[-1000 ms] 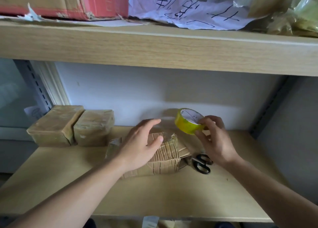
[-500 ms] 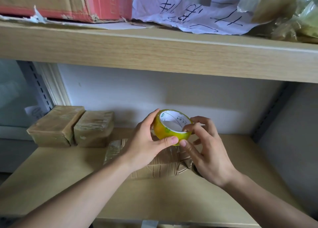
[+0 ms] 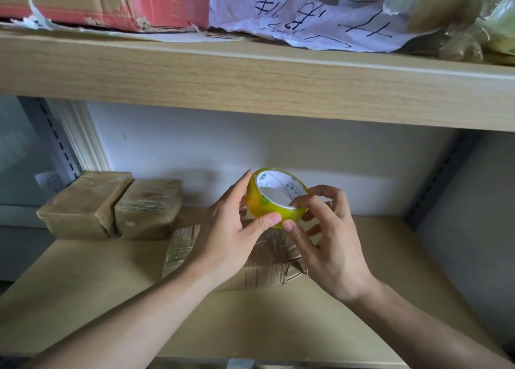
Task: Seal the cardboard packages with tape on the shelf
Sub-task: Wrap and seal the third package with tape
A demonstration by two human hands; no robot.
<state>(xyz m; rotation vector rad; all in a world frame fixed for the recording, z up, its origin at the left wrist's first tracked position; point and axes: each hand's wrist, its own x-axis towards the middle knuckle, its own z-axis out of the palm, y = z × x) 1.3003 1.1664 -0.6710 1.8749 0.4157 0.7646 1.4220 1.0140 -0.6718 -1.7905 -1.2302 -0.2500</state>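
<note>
Head view is showing both hands, left hand (image 3: 228, 237) and right hand (image 3: 328, 243), pinching the tape roll (image 3: 274, 198) just above the cardboard package (image 3: 264, 268), lying at six o'clock, long axis running nine-to-three on the shelf (image 3: 83, 285).

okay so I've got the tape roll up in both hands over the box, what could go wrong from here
1. Both hands, left hand and right hand, hold the yellow tape roll, so nothing steadies the crumpled cardboard package; it may shift when tape pulls.
2. The clear tape's free end looks hard to spot; picking at it could tear it unevenly.
</note>
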